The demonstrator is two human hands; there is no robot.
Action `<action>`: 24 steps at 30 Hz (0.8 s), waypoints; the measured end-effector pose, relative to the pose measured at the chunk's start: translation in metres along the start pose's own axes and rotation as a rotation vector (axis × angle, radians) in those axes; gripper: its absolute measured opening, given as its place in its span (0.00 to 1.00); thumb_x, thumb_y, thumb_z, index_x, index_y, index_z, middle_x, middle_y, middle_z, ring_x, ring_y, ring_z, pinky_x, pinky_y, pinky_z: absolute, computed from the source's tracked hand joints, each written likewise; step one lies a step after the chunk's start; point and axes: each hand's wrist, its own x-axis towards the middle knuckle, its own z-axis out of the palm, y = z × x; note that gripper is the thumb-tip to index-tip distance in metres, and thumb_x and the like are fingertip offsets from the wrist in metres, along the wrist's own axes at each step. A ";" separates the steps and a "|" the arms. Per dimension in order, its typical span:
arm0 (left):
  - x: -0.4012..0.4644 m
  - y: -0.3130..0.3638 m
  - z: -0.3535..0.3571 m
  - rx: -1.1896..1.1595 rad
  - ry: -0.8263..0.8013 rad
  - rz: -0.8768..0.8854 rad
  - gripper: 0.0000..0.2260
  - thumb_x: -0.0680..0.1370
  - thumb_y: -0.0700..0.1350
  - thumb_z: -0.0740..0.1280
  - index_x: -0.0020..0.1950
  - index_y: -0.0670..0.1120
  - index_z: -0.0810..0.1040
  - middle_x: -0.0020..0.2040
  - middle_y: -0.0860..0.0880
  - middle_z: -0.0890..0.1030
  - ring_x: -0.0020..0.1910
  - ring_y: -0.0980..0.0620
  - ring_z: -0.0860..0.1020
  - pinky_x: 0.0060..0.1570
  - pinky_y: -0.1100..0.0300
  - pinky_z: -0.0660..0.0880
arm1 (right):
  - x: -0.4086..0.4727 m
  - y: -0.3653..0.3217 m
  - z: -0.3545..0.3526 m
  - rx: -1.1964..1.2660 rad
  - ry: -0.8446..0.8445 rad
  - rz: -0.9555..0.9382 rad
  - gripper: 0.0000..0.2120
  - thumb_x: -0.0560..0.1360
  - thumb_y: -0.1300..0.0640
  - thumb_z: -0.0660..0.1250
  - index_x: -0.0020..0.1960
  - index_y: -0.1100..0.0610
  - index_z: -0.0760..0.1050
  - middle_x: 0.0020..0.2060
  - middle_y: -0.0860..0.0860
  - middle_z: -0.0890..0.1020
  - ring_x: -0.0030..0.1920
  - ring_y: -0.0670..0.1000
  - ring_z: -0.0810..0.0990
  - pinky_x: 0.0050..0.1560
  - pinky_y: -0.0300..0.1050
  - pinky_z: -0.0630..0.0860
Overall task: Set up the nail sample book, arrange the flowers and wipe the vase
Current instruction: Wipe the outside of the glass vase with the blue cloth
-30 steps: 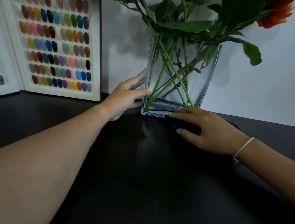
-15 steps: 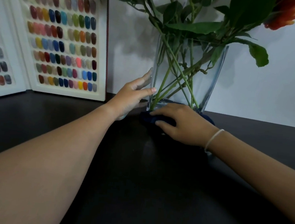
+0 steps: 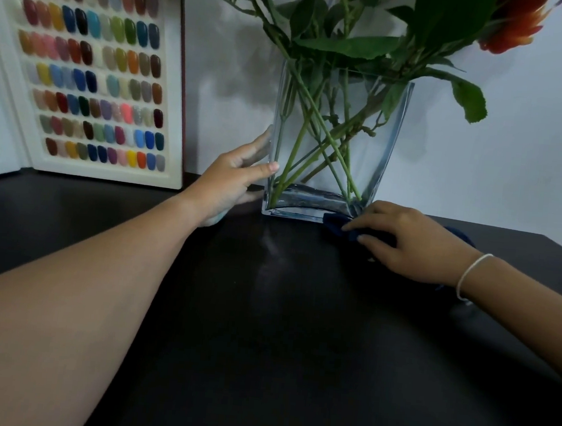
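A clear rectangular glass vase (image 3: 380, 146) stands at the back of the black table (image 3: 279, 331), with green flower stems (image 3: 317, 127) crossing inside it and orange blooms (image 3: 513, 26) at the top right. My left hand (image 3: 238, 175) rests against the vase's left edge, thumb on the front glass and fingers behind the side. My right hand (image 3: 406, 244) presses a dark blue cloth (image 3: 336, 225) onto the table at the vase's front right corner. The nail sample book (image 3: 91, 70) stands open against the wall at the left.
A white wall (image 3: 516, 148) runs directly behind the vase and book. Leaves (image 3: 469, 100) hang out over the vase's right side. A faint smear (image 3: 270, 246) shows on the table in front of the vase.
My right hand with the cloth slid left along the vase's base, then back right to the front right corner. My left hand stayed on the vase's left edge.
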 end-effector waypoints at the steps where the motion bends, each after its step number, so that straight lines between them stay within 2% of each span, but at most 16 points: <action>1: 0.000 0.000 0.000 0.002 0.000 -0.001 0.24 0.76 0.43 0.65 0.69 0.61 0.65 0.72 0.55 0.66 0.63 0.58 0.72 0.50 0.62 0.77 | 0.002 -0.003 0.001 0.000 0.007 -0.003 0.13 0.75 0.55 0.61 0.59 0.48 0.74 0.54 0.50 0.75 0.55 0.49 0.74 0.58 0.41 0.67; 5: -0.001 0.000 0.001 0.018 0.017 0.008 0.24 0.77 0.43 0.64 0.70 0.60 0.64 0.71 0.56 0.67 0.63 0.58 0.72 0.52 0.60 0.75 | 0.027 -0.033 0.011 0.018 0.017 -0.112 0.14 0.76 0.54 0.59 0.61 0.50 0.72 0.56 0.51 0.75 0.56 0.50 0.73 0.61 0.45 0.68; 8: -0.001 0.000 0.003 0.022 0.016 0.014 0.24 0.77 0.43 0.64 0.69 0.60 0.64 0.67 0.59 0.70 0.56 0.64 0.75 0.46 0.63 0.76 | 0.046 -0.050 0.019 0.023 0.020 -0.148 0.14 0.77 0.55 0.58 0.61 0.52 0.72 0.57 0.53 0.75 0.58 0.52 0.72 0.61 0.47 0.68; 11: -0.001 0.000 0.001 0.020 0.012 0.017 0.23 0.77 0.42 0.64 0.69 0.60 0.65 0.62 0.61 0.72 0.51 0.69 0.77 0.38 0.69 0.76 | 0.044 -0.041 0.016 0.028 0.025 -0.114 0.14 0.76 0.55 0.58 0.61 0.51 0.73 0.56 0.53 0.75 0.57 0.51 0.72 0.61 0.45 0.67; 15: -0.001 -0.001 -0.001 0.020 0.013 0.022 0.24 0.77 0.41 0.64 0.69 0.60 0.65 0.58 0.63 0.72 0.48 0.72 0.77 0.37 0.69 0.76 | 0.018 -0.013 0.005 0.020 0.034 -0.028 0.12 0.75 0.56 0.60 0.58 0.50 0.75 0.54 0.52 0.76 0.55 0.51 0.74 0.61 0.44 0.68; 20: 0.000 -0.001 0.000 0.020 0.008 0.032 0.24 0.77 0.41 0.64 0.69 0.60 0.65 0.66 0.57 0.71 0.52 0.67 0.78 0.40 0.67 0.77 | -0.008 0.017 -0.006 0.024 0.034 0.070 0.11 0.74 0.59 0.62 0.55 0.50 0.77 0.46 0.48 0.75 0.51 0.51 0.75 0.56 0.41 0.67; 24: -0.001 0.000 0.002 0.020 0.022 0.032 0.24 0.77 0.41 0.64 0.68 0.61 0.65 0.55 0.66 0.72 0.48 0.71 0.77 0.38 0.69 0.77 | -0.014 0.023 -0.008 0.047 0.032 0.120 0.11 0.75 0.58 0.62 0.55 0.49 0.77 0.47 0.48 0.76 0.51 0.51 0.75 0.58 0.45 0.69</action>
